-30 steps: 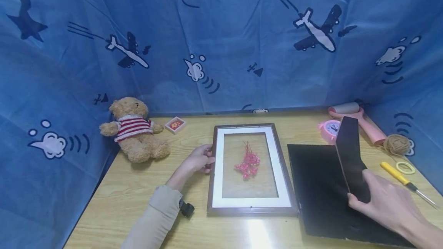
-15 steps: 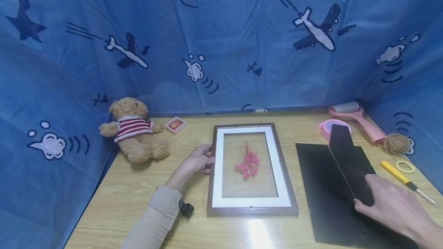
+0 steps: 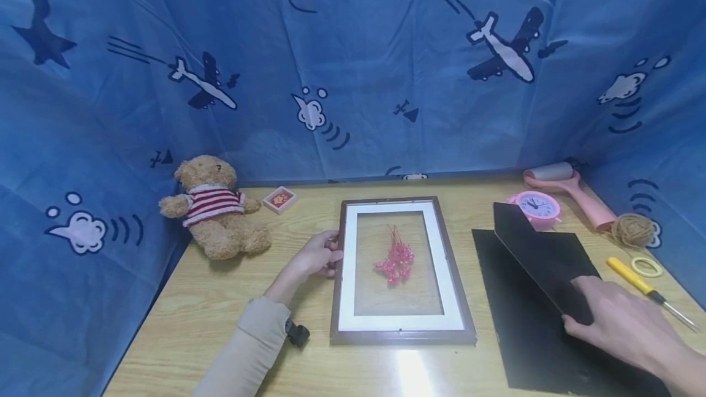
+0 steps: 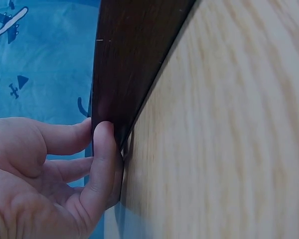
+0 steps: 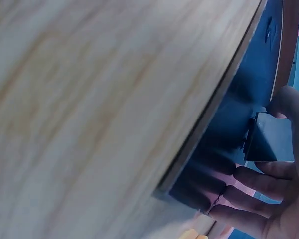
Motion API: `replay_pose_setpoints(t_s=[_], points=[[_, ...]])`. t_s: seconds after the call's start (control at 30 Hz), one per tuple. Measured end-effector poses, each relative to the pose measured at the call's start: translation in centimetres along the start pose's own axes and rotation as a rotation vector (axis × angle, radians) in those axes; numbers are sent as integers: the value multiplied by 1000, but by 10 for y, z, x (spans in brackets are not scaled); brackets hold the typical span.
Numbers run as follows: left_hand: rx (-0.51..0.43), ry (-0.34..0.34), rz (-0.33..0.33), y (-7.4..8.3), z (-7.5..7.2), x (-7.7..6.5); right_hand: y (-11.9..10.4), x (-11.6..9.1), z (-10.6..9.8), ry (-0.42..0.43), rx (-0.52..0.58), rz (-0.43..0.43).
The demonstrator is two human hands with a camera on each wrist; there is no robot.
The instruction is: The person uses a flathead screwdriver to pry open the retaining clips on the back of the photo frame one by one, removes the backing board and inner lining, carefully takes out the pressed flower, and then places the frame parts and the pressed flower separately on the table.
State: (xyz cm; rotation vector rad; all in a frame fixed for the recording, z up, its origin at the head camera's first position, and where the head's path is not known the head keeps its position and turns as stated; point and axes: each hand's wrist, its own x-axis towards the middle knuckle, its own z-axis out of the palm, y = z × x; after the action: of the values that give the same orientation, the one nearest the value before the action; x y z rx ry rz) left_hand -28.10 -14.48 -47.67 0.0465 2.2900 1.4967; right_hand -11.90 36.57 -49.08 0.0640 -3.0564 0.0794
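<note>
The frame point(image 3: 402, 337) is brown — the board point(image 3: 535, 336) black

A brown, white-bordered frame point(image 3: 405, 338) lies flat, lower centre; a black board point(image 3: 521, 326), flap point(image 3: 543, 268) tilted up, lower right.

A teddy bear point(image 3: 220, 234) sits in the desk's point(image 3: 171, 323) back left corner, a small box point(image 3: 279, 200) right of it. Mid-desk lies the frame point(image 3: 404, 337), a flower sprig point(image 3: 397, 259) within its opening. Farther right lies the backing board point(image 3: 524, 329), a clock point(image 3: 540, 208) behind it; along the right edge, back to front: roller point(image 3: 590, 203), twine point(image 3: 631, 229), ring point(image 3: 646, 275), tool point(image 3: 631, 275).
</note>
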Motion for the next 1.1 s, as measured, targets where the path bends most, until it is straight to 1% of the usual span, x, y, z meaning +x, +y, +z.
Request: replay_pose_setpoints(t_s=[0.13,0.33,0.57,0.67,0.9,1.1], points=[[-3,0,4,-1,0,0,-2,0,2,11,-10,-14],[-5,1,-5,0,0,0,-6,3,1,29,-41,-63],[-2,0,-1,-1,0,-1,-9,11,-1,43,-34,-68],[-3,-3,4,-1,0,0,-9,15,-2,35,-37,-72],[-5,0,6,-2,0,0,-9,23,-3,3,-34,-52],[0,7,4,-2,-1,-1,-12,24,-5,-21,-35,-25]])
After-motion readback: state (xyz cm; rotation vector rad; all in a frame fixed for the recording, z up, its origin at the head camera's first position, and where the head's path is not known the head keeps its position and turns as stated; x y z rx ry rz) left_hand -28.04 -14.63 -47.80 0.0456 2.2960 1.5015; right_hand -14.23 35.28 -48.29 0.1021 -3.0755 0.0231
